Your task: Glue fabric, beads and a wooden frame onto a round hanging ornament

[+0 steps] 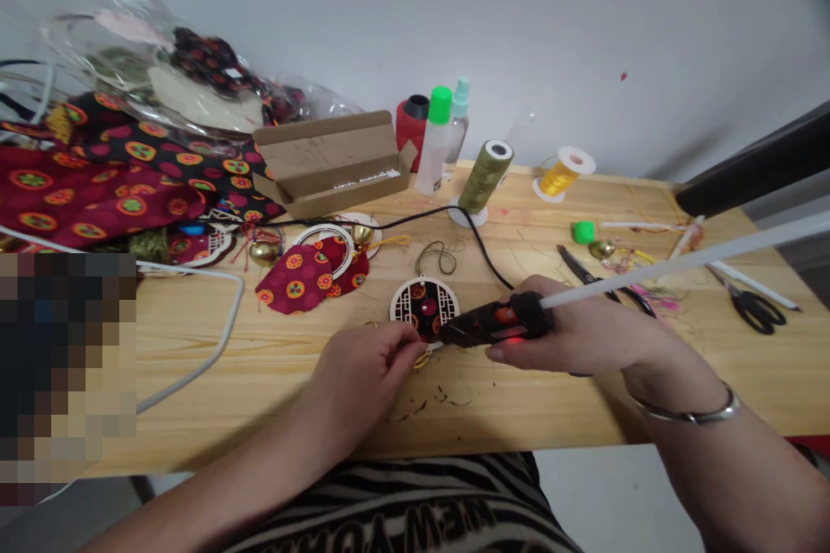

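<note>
Left hand (363, 371): fingers curled in, pinching a bit of yellow string (421, 358) at the bottom edge of the round wooden piece (424, 304).
Right hand (584, 333): wrapped tight around a black glue gun (499, 321), with a long white glue stick (680, 263) poking out the back.
Gun tip: pointing left, at the edge of the round wooden piece, just beside the string; touching or not, too small to tell.
Round wooden piece: flat on the table (213, 346), in the middle, right in front of both hands.
Done, by the look of it: dark flowery cloth already behind the little wooden bars.
Left, by the look of it: string not clearly stuck on yet; red cloth circles (304, 276) and a gold bell (263, 253) lying loose farther back.
Nearby: scissors (752, 307) off to the right, a green thread spool (486, 173) and a cardboard box (330, 160) by the wall.
</note>
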Demonstrator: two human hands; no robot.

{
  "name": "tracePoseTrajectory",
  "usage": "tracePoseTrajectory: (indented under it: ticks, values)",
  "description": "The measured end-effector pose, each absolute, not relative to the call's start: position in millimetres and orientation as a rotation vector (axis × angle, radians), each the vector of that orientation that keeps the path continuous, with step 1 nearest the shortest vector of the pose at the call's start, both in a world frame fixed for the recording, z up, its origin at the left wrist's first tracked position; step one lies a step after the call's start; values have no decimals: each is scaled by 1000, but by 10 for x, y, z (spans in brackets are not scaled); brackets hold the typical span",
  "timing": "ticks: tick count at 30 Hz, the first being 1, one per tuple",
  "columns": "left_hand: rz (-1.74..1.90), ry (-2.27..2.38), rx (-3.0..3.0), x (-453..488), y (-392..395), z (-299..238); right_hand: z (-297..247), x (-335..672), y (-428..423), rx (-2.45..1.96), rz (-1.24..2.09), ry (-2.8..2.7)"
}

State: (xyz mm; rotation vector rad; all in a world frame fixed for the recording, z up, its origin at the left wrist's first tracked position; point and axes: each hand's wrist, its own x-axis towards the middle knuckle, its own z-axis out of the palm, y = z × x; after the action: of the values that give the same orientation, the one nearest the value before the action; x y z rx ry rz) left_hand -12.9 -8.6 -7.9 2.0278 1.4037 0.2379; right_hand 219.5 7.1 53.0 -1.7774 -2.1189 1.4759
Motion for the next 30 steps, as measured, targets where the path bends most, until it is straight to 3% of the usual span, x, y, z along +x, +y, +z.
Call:
tracePoseTrajectory:
  ticks: [17,24,30]
  values:
    - [289,1416,2001,-140,-107,-109,500,2261,76,-1782,1475,-2100]
    - [320,1404,2016,-155,-123,-109,423,2309,96,-1856,1636,-1930]
    - [368,1401,2045,-165,-120,-122,372,2379,74,-1435,1834,-1659]
